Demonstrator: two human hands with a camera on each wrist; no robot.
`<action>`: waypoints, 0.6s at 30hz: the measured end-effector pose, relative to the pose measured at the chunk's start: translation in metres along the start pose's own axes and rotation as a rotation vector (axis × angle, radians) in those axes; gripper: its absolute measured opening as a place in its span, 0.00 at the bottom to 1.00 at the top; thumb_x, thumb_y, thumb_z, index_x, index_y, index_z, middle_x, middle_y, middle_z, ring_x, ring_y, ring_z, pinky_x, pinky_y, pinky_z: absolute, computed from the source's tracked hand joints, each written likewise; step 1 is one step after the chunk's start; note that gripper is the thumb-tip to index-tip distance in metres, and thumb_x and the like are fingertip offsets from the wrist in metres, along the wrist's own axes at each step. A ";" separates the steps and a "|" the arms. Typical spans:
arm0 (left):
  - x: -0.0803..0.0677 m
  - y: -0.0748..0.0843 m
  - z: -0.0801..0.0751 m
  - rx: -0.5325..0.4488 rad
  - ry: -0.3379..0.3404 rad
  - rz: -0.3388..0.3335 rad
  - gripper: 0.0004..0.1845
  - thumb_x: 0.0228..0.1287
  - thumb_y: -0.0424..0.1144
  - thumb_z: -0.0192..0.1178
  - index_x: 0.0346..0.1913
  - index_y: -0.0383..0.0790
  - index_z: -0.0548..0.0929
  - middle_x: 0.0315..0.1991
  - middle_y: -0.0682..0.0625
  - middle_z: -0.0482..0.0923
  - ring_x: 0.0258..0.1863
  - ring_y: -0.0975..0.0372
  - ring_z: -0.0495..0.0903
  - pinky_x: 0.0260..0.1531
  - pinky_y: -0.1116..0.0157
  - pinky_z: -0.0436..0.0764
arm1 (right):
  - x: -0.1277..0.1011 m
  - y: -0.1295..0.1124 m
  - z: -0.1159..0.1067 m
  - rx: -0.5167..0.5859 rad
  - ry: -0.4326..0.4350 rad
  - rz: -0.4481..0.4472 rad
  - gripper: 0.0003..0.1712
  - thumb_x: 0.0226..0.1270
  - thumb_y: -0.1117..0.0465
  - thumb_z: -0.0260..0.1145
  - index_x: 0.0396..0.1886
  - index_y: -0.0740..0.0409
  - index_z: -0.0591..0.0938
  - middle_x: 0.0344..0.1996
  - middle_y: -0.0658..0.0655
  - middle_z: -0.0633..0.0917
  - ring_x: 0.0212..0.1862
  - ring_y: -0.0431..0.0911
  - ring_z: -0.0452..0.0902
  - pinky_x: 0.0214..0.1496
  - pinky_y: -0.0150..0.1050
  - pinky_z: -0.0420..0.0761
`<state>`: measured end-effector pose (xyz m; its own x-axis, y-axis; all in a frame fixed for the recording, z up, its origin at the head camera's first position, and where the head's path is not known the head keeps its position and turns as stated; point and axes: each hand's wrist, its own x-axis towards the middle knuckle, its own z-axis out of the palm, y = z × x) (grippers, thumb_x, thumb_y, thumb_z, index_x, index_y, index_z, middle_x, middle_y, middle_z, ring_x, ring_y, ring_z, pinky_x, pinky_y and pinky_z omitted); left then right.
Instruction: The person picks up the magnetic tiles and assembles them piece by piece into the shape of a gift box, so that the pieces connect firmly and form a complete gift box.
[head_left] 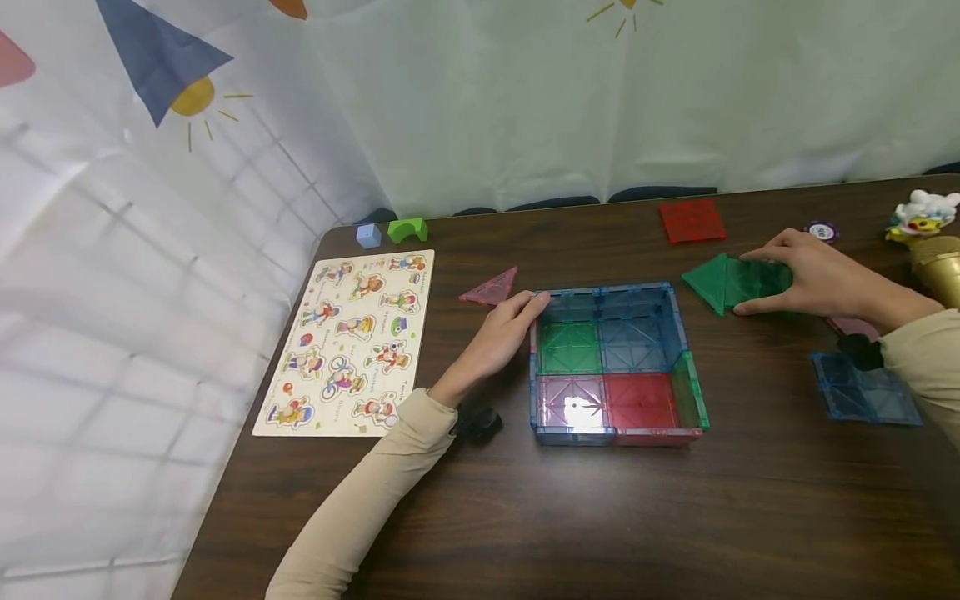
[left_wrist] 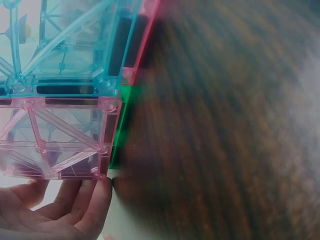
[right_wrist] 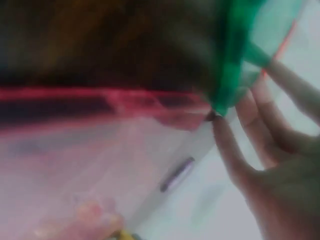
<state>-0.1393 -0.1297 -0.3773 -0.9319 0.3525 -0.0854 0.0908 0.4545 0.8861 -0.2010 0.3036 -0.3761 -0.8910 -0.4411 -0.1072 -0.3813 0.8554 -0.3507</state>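
Observation:
A shallow open box of see-through magnetic tiles, with blue, green, pink and red panels, sits on the table. My left hand holds its far left corner; in the left wrist view the fingertips meet the edge of a pink side tile. To the right, my right hand grips a green square tile between thumb and fingers. A green triangle tile lies against that square's left edge. The right wrist view is blurred, with the fingers at the green tile.
A picture puzzle board lies on the left, with a blue cube and green arch block behind it. A pink triangle tile, red tile, blue tile, poker chip and figurine lie around.

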 end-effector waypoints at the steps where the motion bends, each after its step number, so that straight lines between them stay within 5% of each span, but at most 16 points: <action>1: 0.000 0.000 0.000 0.000 -0.001 0.000 0.27 0.85 0.54 0.43 0.64 0.36 0.79 0.49 0.43 0.78 0.51 0.54 0.75 0.53 0.59 0.73 | 0.001 -0.002 0.001 -0.029 0.006 0.001 0.47 0.56 0.49 0.82 0.66 0.76 0.76 0.57 0.78 0.72 0.57 0.71 0.70 0.56 0.71 0.74; 7: 0.002 -0.003 0.000 -0.013 -0.018 0.007 0.28 0.84 0.56 0.43 0.65 0.36 0.78 0.51 0.42 0.79 0.53 0.54 0.76 0.59 0.57 0.75 | 0.000 -0.008 0.000 -0.116 0.043 0.002 0.47 0.54 0.48 0.81 0.61 0.80 0.77 0.55 0.80 0.74 0.54 0.72 0.74 0.54 0.69 0.77; 13: 0.022 -0.044 0.004 -0.025 -0.002 0.020 0.31 0.80 0.67 0.44 0.61 0.46 0.82 0.43 0.50 0.78 0.47 0.60 0.76 0.48 0.61 0.74 | -0.008 -0.018 -0.009 -0.051 0.210 -0.031 0.46 0.48 0.52 0.85 0.61 0.77 0.78 0.53 0.77 0.75 0.50 0.71 0.76 0.49 0.70 0.77; 18: 0.017 -0.030 -0.001 -0.001 -0.016 0.005 0.28 0.82 0.62 0.45 0.61 0.44 0.82 0.41 0.48 0.76 0.47 0.58 0.76 0.46 0.60 0.73 | -0.017 -0.037 -0.022 -0.027 0.405 -0.153 0.49 0.44 0.45 0.87 0.59 0.74 0.81 0.49 0.72 0.76 0.47 0.68 0.75 0.43 0.67 0.77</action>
<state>-0.1582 -0.1383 -0.4047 -0.9256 0.3682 -0.0879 0.0956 0.4520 0.8869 -0.1776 0.2849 -0.3404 -0.8465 -0.4257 0.3198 -0.5180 0.7974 -0.3095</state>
